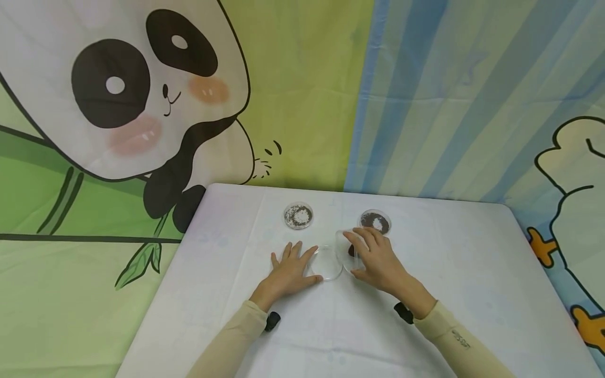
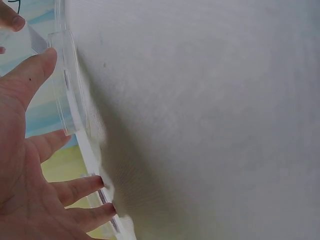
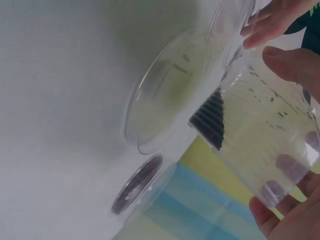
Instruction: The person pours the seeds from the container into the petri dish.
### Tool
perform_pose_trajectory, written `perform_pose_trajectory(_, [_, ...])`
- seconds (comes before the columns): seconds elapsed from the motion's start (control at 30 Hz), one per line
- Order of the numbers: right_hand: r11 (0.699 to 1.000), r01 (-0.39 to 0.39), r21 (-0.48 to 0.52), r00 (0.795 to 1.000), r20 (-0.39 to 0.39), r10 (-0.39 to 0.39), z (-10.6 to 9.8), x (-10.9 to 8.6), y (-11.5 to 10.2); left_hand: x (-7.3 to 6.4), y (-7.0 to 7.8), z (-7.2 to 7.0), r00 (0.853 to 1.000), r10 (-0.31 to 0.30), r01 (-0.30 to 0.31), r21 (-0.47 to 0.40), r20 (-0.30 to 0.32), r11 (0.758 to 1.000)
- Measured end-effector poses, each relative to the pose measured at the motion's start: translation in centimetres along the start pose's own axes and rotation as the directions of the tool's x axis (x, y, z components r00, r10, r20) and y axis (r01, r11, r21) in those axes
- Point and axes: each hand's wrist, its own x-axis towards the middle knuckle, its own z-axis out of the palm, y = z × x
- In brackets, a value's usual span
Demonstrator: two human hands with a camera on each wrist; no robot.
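Note:
My left hand [image 1: 293, 268] lies spread on the table, fingers straight, its thumb and forefinger touching the rim of a clear petri dish [image 1: 327, 263]. In the left wrist view, the thumb is at one end of that dish's side wall [image 2: 70, 85] and the forefinger at the other. My right hand [image 1: 378, 257] grips a clear plastic container [image 3: 265, 130] between thumb and fingers, tilted. Dark material [image 3: 210, 120] fills one lower corner of it. Beside and below the container is another clear petri dish [image 3: 165, 95], close to the first.
Two petri dishes with dark and white contents stand farther back, one at left [image 1: 298, 216] and one at right [image 1: 375, 221] just beyond my right hand. A white cloth covers the table [image 1: 472, 273]. A printed curtain [image 1: 302, 105] hangs behind its far edge.

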Motion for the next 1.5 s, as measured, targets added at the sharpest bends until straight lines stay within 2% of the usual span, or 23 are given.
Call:
perform_pose_trajectory(0.23, [0.998,0.033,-0.061,0.999,0.023,-0.031,0.1,0.1,-0.4,0.0,-0.1,0.1,1.0,0.006,-0.006,-0.004,-0.001,1.0])
perform_pose_trajectory(0.93, [0.986,0.105,-0.129,0.994,0.018,-0.103,0.2,0.7,-1.0,-0.1,-0.2,0.0,1.0,0.009,-0.009,0.016,-0.002,1.0])
perform_pose_trajectory(1.5, [0.981,0.129,-0.146,0.992,0.016,-0.128,0.2,0.7,-1.3,-0.1,-0.2,0.1,1.0,0.01,-0.01,0.026,-0.007,1.0])
